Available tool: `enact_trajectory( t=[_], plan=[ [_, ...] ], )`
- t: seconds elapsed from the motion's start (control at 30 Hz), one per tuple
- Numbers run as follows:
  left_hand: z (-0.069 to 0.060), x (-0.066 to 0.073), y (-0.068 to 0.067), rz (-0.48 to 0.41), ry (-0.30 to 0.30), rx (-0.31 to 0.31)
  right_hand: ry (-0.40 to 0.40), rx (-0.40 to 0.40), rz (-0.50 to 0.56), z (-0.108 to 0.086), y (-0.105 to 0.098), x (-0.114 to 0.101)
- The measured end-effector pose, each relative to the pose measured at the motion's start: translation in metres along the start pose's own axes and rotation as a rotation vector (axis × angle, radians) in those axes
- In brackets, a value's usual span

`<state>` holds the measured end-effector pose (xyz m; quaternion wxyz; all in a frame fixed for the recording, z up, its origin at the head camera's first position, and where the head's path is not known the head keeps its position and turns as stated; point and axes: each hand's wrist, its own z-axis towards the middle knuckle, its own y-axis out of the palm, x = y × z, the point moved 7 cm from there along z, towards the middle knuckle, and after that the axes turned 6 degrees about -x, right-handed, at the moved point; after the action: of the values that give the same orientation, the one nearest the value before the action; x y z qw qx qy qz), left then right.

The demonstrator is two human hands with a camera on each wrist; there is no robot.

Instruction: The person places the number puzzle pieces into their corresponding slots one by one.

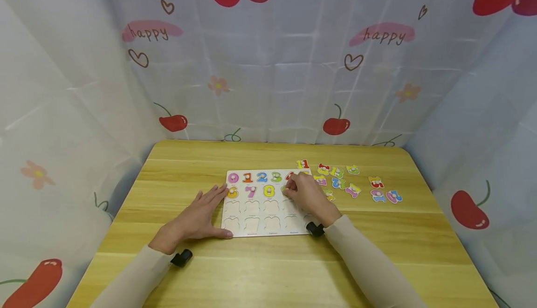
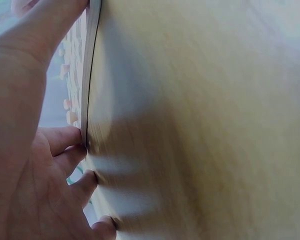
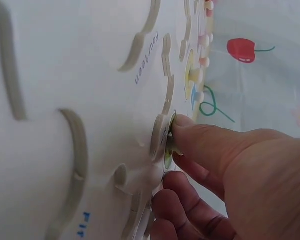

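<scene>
A white number puzzle board (image 1: 261, 209) lies on the table, its upper two rows mostly filled with knobbed number pieces such as a pink 0 (image 1: 233, 178) and a yellow 8 (image 1: 269, 190). The lower rows show bare recesses. My left hand (image 1: 195, 217) rests along the board's left edge, fingers spread, thumb at the near corner. Over the right part of the board, my right hand (image 1: 309, 197) pinches the knob of a green number piece (image 3: 168, 156) beside the printed word "Nine". That hand covers most of the piece in the head view.
Loose number pieces lie right of the board, including a red-and-yellow 15 (image 1: 376, 182) and a yellow-and-red 11 (image 1: 302, 164) behind it. The wooden table (image 1: 251, 270) meets a printed curtain (image 1: 268, 65) at the back and sides.
</scene>
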<state>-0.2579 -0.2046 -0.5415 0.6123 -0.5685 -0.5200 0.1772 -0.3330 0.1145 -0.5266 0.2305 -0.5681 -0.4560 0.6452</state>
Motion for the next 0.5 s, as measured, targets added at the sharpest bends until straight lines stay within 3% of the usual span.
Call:
enact_trajectory(
  t=[0.5],
  plan=[
    [0.001,-0.004,0.003,-0.011,-0.008,-0.009,0.003,-0.021,0.013,-0.005,-0.004,0.011]
  ],
)
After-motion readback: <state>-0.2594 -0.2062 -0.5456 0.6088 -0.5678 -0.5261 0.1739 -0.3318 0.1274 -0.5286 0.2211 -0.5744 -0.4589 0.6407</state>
